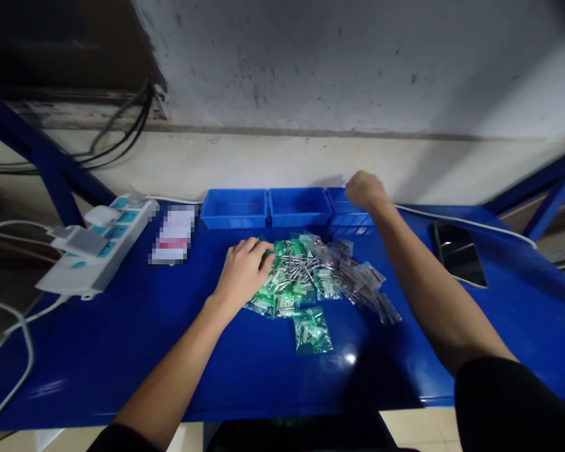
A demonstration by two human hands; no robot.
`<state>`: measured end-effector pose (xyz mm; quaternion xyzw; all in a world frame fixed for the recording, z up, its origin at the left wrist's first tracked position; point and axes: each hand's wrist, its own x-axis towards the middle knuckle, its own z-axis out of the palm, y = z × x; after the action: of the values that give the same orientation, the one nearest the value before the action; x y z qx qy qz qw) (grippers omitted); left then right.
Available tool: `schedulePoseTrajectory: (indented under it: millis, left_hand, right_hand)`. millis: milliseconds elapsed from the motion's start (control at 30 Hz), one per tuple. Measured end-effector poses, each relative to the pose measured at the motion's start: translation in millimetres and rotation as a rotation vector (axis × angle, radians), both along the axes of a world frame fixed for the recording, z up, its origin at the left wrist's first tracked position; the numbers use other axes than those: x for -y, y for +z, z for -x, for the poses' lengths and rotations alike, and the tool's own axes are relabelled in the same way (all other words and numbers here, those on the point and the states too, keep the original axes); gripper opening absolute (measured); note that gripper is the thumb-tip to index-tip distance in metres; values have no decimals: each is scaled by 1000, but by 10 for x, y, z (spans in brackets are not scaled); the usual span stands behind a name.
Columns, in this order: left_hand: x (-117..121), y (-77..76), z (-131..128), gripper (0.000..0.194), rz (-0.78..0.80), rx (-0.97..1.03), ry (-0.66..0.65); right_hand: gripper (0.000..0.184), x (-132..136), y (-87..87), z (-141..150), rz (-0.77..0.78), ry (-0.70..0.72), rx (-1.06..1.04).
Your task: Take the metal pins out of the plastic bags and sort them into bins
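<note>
Because the white and pink card (pixel 172 233) on the left of the desk (pixel 169 364) is blurred into little squares, its writing can't be read. Three blue boxes sit in a row by the wall (pixel 273 157): the left box (pixel 235 210) and the middle box (pixel 300 209) show their blue insides, but the right box (pixel 351 216) is partly hidden by the right hand (pixel 365 188). That hand is bent in above it, and I can't tell what it holds. The left hand (pixel 247 267) has loosely bent fingers, with its thumb apart, at the left side of the pile.

Small green bags (pixel 285 301) make up the left of the pile (one lies nearer the person), with brownish bags (pixel 362 276) on the right. Shiny thin metal sticks (pixel 299 269) lie in the middle. Past the right arm is a dark phone (pixel 461 254); a white power strip (pixel 87 270) with plugs is on the left.
</note>
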<state>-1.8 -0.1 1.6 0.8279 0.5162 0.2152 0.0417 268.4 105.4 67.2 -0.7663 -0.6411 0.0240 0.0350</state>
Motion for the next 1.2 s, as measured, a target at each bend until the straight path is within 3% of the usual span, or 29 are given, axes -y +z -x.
schedulePoseTrajectory:
  millis: [67, 100, 167, 233, 367, 467, 600, 733, 900, 1200]
  left_hand:
    - [19, 13, -20, 15, -11, 28, -5]
    - [33, 21, -36, 16, -20, 57, -20]
    - [70, 39, -82, 21, -38, 155, -98]
    - [115, 54, -138, 25, -26, 277, -224]
    - [188, 66, -227, 26, 130, 470, -393]
    - [208, 73, -247, 20, 201, 529, -411]
    - [208, 88, -231, 7, 168, 494, -409]
    - [191, 96, -195, 13, 110, 451, -383]
    - [159, 89, -175, 24, 69, 512, -276]
    - [232, 39, -240, 28, 91, 426, -244]
  right_hand:
    - [27, 399, 37, 107, -209, 37, -75]
    - [23, 623, 13, 195, -287, 150, -164]
    - [16, 1043, -101, 405, -201, 453, -420]
    - [13, 1331, -249, 593, -66, 575, -640]
    - [11, 1480, -437, 731, 35, 517, -829]
    - [11, 1484, -483, 704, 50, 472, -1005]
    - [19, 1525, -519, 701, 10, 371, -1195]
    - [20, 1551, -493, 731, -182, 360, -1109]
    - [10, 1585, -431, 748, -403, 551, -768]
    - [18, 1596, -484, 663, -346, 675, -587]
